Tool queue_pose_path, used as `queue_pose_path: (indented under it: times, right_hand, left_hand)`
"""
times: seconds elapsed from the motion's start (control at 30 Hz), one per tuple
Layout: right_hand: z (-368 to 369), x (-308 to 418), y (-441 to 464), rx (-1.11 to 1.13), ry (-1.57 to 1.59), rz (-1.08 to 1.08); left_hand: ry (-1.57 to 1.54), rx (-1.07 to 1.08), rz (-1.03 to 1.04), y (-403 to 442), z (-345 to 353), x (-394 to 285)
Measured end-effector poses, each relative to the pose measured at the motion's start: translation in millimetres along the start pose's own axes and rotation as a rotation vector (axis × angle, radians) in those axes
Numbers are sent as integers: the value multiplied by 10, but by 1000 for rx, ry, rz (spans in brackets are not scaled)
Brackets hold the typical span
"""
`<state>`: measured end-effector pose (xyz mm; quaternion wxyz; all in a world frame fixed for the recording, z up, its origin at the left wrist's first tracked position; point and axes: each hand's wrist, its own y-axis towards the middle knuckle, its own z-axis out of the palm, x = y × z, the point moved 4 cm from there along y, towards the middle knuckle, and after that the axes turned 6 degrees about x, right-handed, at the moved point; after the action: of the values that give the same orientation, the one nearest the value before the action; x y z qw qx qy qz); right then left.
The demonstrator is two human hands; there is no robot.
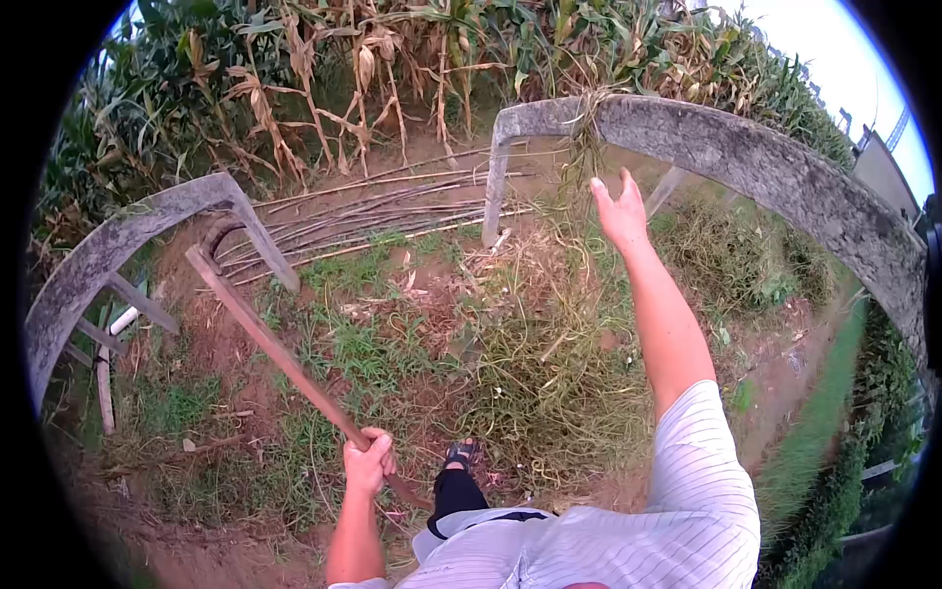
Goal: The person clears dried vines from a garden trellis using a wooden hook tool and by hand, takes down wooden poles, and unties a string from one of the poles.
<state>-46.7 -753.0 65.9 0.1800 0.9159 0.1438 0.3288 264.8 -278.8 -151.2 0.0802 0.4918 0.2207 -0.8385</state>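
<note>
My left hand [369, 463] is wrapped around the wooden handle of a hoe [285, 358]. The handle slants up and to the left, and its dark curved head [222, 232] is at the far end beside a concrete frame. My right hand [620, 212] is stretched out forward with thumb and fingers apart, and nothing shows in it. Just beyond it, a bunch of dry vines [586, 147] hangs over a concrete rail [726, 149]. Whether the fingertips touch the vines I cannot tell.
A heap of pulled vines [540, 393] lies by my foot [463, 454]. A second concrete frame [147, 218] stands at left. Long thin poles [363, 211] lie on the soil before the corn stalks [373, 79]. Low weeds [368, 348] cover the ground between.
</note>
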Motion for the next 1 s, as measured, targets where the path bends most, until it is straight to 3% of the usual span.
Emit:
queue_pose_path:
  times: [0.07,0.1,0.17,0.23,0.33,0.37,0.43,0.5,0.57,0.63,0.7,0.77,0.83,0.93,1.0]
  right_hand:
    - [367,-169,621,-98,-180,207]
    - [425,-112,838,-104,-183,195]
    - [641,-101,1159,86,133,368]
    - [872,-95,1382,36,156,456]
    - [1154,-27,1226,-76,631,471]
    - [1249,-87,1181,-24,644,431]
    - [1412,-284,1010,29,959,414]
    - [1179,-212,543,150,1235,562]
    - [867,-157,50,547,1637,452]
    - [557,-41,-630,648,1685,503]
    - [359,-131,-1341,538,1565,591]
    - [205,-331,-1912,520,1491,665]
    - [49,-494,-2326,511,1413,749]
    - [-334,-565,-2526,425,1097,633]
    - [-374,-396,-2531,345,1045,607]
  left_hand:
    - [18,-29,-54,-26,-267,21]
    - [36,-65,-79,-54,-378,46]
    - [47,-96,-97,-128,-577,155]
    - [23,-132,-131,-178,-699,275]
    - [21,-165,-191,-120,-658,179]
    - [21,-214,-237,-126,-650,150]
    - [-14,-205,-221,-47,-655,205]
    - [62,-158,-225,126,-587,88]
    - [52,-91,-191,295,-416,-84]
    - [96,60,-149,486,-226,-273]
    - [246,159,-65,618,89,-510]
    - [334,209,188,654,580,-869]
    - [226,191,375,641,1041,-1197]
    - [201,295,183,564,1385,-1202]
    - [402,257,157,392,1504,-868]
